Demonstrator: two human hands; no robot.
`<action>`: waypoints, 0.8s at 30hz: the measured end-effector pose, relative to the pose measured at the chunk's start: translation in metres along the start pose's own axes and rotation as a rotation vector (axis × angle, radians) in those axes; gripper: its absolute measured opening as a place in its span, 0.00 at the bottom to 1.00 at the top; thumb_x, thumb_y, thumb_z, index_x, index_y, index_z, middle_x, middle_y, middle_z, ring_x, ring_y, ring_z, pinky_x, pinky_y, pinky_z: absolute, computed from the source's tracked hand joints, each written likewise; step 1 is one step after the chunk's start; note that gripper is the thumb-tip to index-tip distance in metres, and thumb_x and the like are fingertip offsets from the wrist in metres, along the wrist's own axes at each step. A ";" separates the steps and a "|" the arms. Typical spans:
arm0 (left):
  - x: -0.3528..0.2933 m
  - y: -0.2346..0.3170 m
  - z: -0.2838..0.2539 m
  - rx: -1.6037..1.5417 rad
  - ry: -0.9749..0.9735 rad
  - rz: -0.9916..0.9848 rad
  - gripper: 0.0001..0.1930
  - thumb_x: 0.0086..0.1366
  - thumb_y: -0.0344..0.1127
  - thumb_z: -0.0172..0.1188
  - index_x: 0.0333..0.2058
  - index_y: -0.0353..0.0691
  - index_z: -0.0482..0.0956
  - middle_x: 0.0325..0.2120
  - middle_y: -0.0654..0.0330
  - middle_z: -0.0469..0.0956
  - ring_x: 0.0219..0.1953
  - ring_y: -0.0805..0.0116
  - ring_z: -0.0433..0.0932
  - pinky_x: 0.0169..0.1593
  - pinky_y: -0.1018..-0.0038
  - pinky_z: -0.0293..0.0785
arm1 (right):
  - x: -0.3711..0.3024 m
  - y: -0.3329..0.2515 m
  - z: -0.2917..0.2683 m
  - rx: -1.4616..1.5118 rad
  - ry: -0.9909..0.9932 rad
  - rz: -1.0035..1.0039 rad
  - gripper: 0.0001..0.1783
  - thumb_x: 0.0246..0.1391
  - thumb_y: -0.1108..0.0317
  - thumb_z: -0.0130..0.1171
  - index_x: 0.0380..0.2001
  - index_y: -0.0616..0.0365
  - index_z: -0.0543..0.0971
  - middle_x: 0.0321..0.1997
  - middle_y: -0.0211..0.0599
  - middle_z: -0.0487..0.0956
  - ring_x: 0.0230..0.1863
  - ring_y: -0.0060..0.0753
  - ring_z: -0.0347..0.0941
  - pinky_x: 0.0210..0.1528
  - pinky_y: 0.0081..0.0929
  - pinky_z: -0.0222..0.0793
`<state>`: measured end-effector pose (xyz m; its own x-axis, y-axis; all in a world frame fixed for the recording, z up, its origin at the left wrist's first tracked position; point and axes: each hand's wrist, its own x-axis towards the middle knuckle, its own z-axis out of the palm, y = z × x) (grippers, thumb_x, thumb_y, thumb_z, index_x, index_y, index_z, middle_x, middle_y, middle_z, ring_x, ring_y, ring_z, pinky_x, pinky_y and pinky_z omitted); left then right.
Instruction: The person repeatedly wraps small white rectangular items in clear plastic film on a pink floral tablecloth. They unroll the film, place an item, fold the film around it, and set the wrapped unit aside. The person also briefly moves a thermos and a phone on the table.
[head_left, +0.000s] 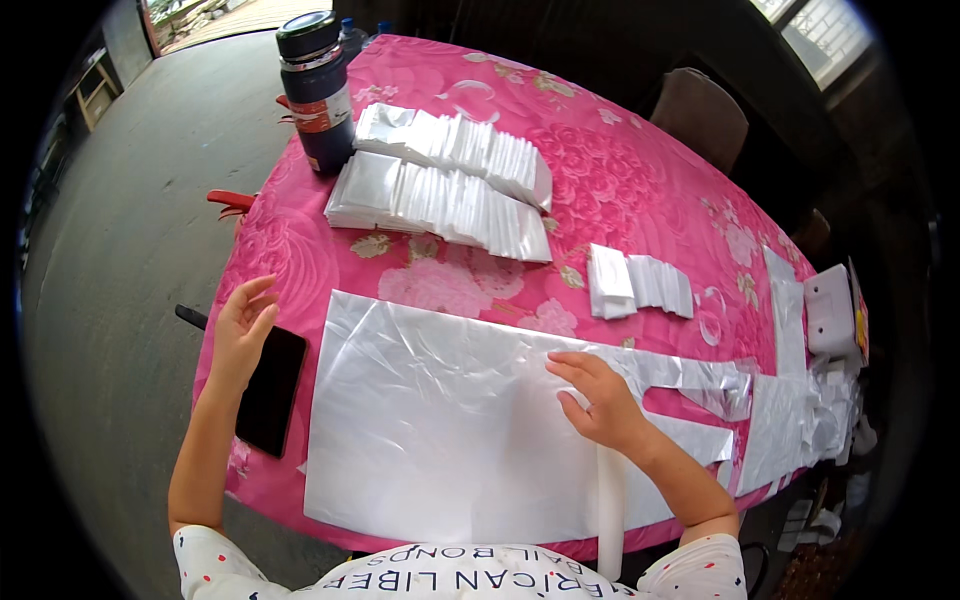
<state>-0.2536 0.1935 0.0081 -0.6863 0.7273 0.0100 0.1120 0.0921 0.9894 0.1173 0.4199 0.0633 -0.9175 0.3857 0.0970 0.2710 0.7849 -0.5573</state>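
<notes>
Flat on the pink table lies a white plastic bag (pixel 420 420), smooth and slightly creased, with two handle strips reaching to the right. Above the bag's right part, close to where the handles begin, is my right hand (pixel 603 402), its fingers apart and holding nothing. Whether it touches the plastic I cannot tell. My left hand (pixel 245 332) is raised beside the bag's left edge, partly over a black phone (pixel 275 395); its fingers are curved, apart and empty. Below my right hand a pale, smooth tube or stick (pixel 611 515) lies across the bag and juts past the table's near edge.
Two rows of folded plastic bags (pixel 430 200) stand at the back left, beside a tall dark thermos (pixel 318 110). A smaller folded stack (pixel 640 283) is right of centre. More flat bags (pixel 770 430) and a white box (pixel 832 310) sit far right. Red clamps (pixel 232 201) grip the left edge.
</notes>
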 end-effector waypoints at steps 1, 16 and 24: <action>-0.013 0.003 0.005 -0.014 -0.023 0.007 0.18 0.58 0.23 0.52 0.49 0.33 0.67 0.46 0.61 0.70 0.46 0.74 0.71 0.49 0.79 0.67 | -0.026 -0.004 -0.003 -0.031 0.021 0.044 0.22 0.42 0.76 0.55 0.45 0.58 0.72 0.49 0.41 0.72 0.50 0.44 0.68 0.49 0.35 0.66; -0.213 0.021 0.152 -0.058 -0.397 -0.009 0.19 0.56 0.25 0.57 0.47 0.37 0.70 0.45 0.57 0.73 0.45 0.68 0.74 0.47 0.74 0.70 | -0.239 -0.055 0.048 -0.219 0.193 0.527 0.42 0.38 0.64 0.64 0.57 0.65 0.59 0.50 0.54 0.66 0.51 0.53 0.63 0.52 0.38 0.62; -0.259 0.039 0.211 0.300 -0.632 0.192 0.25 0.52 0.27 0.60 0.50 0.40 0.68 0.48 0.55 0.70 0.49 0.61 0.71 0.49 0.69 0.68 | -0.245 -0.049 0.067 0.038 0.312 0.530 0.38 0.46 0.61 0.60 0.56 0.71 0.59 0.48 0.53 0.67 0.48 0.49 0.67 0.49 0.33 0.65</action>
<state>0.0798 0.1522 0.0139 -0.0983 0.9951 0.0040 0.4436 0.0403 0.8953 0.3092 0.2543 0.0120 -0.5310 0.8468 0.0322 0.6512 0.4321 -0.6239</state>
